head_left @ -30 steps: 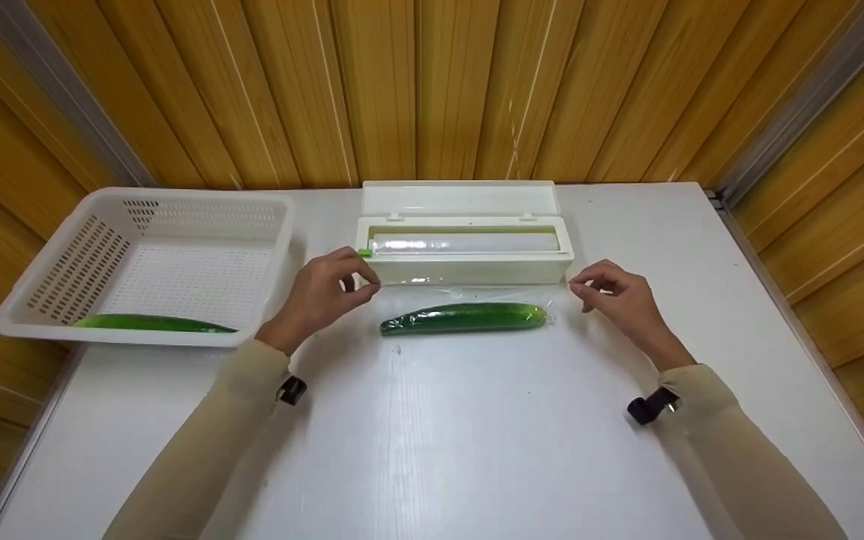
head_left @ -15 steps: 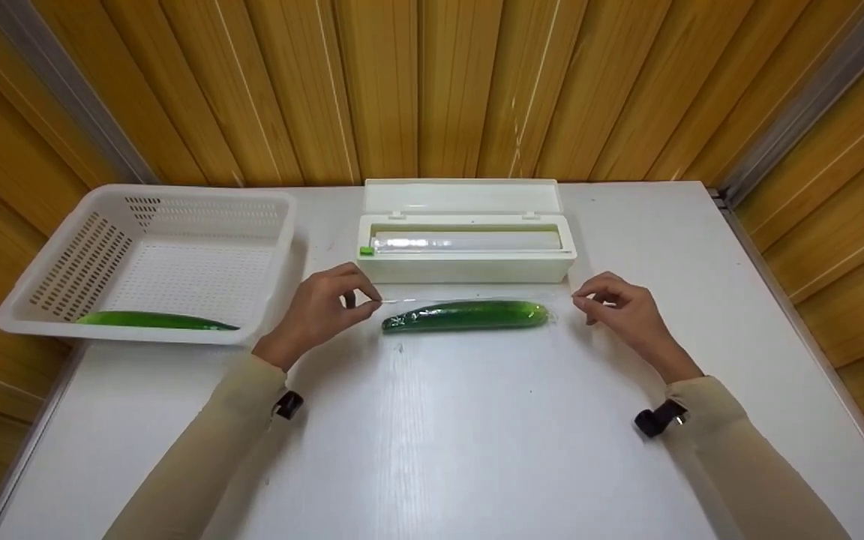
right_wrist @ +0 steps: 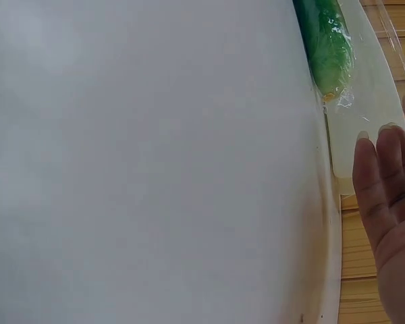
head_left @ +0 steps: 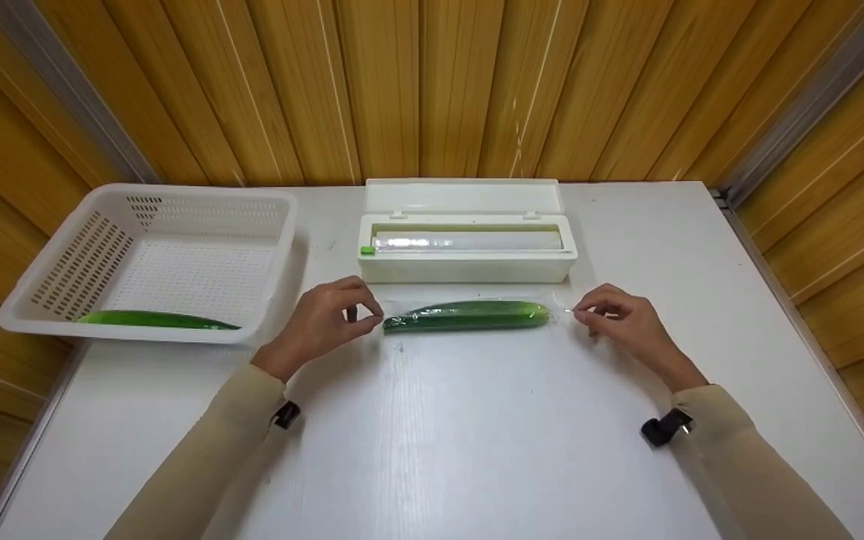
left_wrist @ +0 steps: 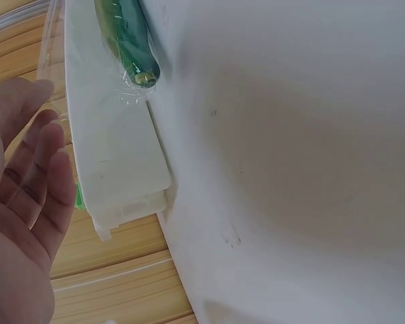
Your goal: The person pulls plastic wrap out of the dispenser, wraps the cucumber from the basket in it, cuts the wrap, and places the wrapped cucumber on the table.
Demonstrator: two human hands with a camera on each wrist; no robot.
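A dark green cucumber (head_left: 469, 316), with clear film clinging around it, lies on the white table in the middle of the head view. My left hand (head_left: 321, 319) pinches one end of a clear cling film edge (left_wrist: 52, 50) between thumb and forefinger, just beyond the cucumber's left tip. At the other end, my right hand (head_left: 623, 321) pinches the same film. Stretched between both hands, the film hangs over the cucumber. In the left wrist view the cucumber's wrapped tip (left_wrist: 145, 77) shows, and the right wrist view shows its paler end (right_wrist: 331, 74).
Behind the cucumber stands a white cling film dispenser (head_left: 469, 270), its lid (head_left: 463, 196) raised, with a film roll (head_left: 469, 241) inside and a green slider (head_left: 367, 250) at the left. A white basket (head_left: 8, 315) at left holds another cucumber (head_left: 154, 320).
Both hands have moved from the dispenser's front edge toward the person, drawing the film edge back over the cucumber. The cucumber has stayed in about the same place.
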